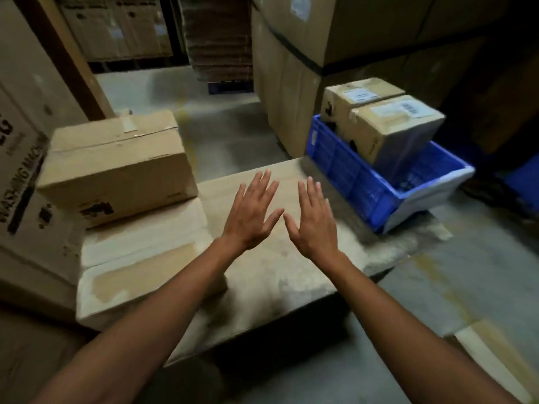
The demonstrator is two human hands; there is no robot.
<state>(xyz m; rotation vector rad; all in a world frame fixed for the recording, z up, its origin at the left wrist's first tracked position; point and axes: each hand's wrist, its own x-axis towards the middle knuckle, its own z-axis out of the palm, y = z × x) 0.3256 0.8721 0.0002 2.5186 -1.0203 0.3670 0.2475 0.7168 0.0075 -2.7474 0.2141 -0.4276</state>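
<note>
Beneath the left hand [250,217] and right hand [313,223] lies a cardboard-covered surface [262,281]; both are spread flat, fingers straight, holding nothing; whether they touch it cannot be told. Left of them sits a taped carton [116,167]; to their right, a blue crate [350,173] holds two cartons [399,126].
</note>
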